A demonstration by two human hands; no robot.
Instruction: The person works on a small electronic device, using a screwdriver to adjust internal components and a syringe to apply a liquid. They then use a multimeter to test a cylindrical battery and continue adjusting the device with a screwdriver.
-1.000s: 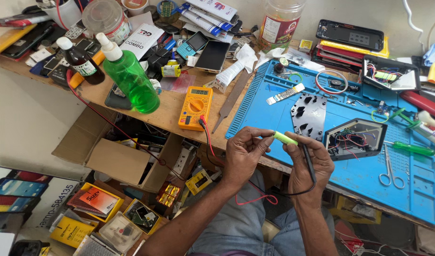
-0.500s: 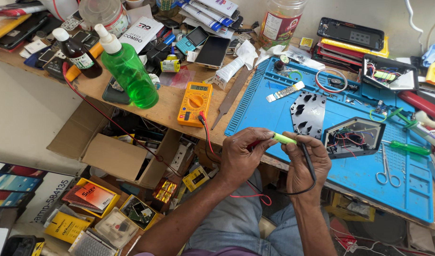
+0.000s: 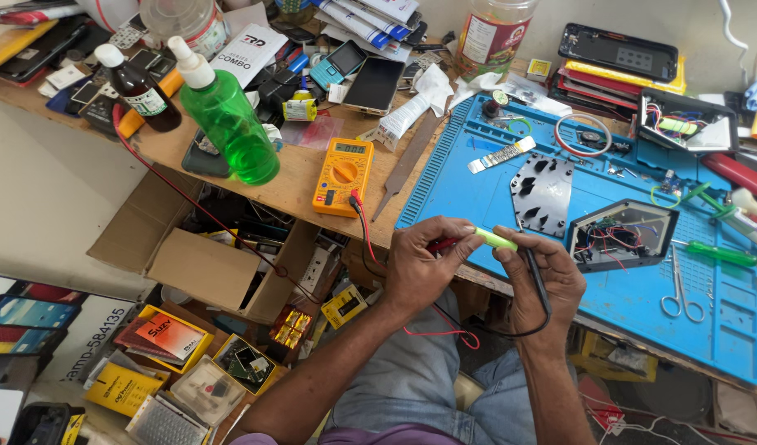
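Note:
My left hand (image 3: pixel 421 262) holds a red meter probe against one end of a small light-green cylindrical cell (image 3: pixel 494 239). My right hand (image 3: pixel 542 272) holds a black probe (image 3: pixel 535 268) at the cell's other end and pinches the cell. Red and black leads (image 3: pixel 364 222) run back to an orange multimeter (image 3: pixel 343 175) lying on the wooden bench edge. Both hands hover at the front edge of a blue work mat (image 3: pixel 609 288).
On the mat lie a black perforated plate (image 3: pixel 542 192), an open black housing with wiring (image 3: pixel 622 235), scissors (image 3: pixel 679 288) and a green screwdriver (image 3: pixel 721 253). A green spray bottle (image 3: pixel 226 115) and brown bottle (image 3: pixel 139 91) stand left. Cardboard boxes (image 3: pixel 205 264) sit below the bench.
The hands and cell stay nearly still; the view has shifted slightly, so the bench clutter sits a little higher in the picture.

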